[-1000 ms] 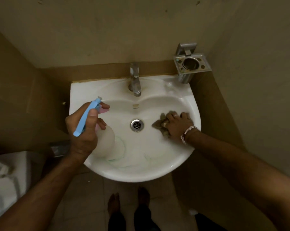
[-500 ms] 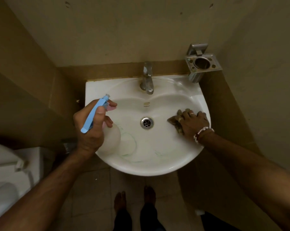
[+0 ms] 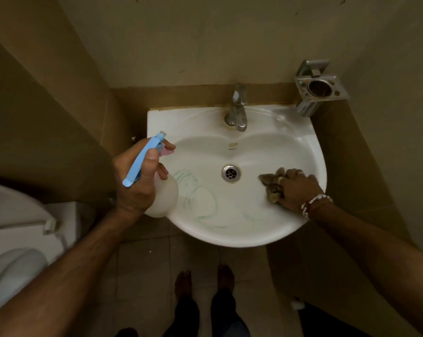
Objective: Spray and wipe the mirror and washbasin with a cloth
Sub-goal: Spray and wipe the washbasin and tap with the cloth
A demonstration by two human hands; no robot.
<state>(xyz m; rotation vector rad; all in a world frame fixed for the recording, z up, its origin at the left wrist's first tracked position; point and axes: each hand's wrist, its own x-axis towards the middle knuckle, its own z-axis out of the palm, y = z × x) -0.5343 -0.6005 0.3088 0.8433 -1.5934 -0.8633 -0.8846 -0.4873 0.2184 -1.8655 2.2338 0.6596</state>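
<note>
A white washbasin is fixed in a corner, with a metal tap at the back and a round drain in the bowl. My left hand holds a spray bottle with a blue trigger head over the basin's left rim, nozzle pointing toward the wall. My right hand presses a crumpled brown cloth against the bowl's right side, right of the drain. Faint greenish streaks mark the bowl's front left. No mirror is in view.
A metal holder is mounted on the right wall above the basin's back corner. A white toilet stands at the lower left. My bare feet stand on the tiled floor below the basin. Walls close in on both sides.
The view has shifted, so the basin sits further right in frame. My right hand with the cloth has slid slightly toward the bowl's front right. The left hand keeps the bottle at the left rim.
</note>
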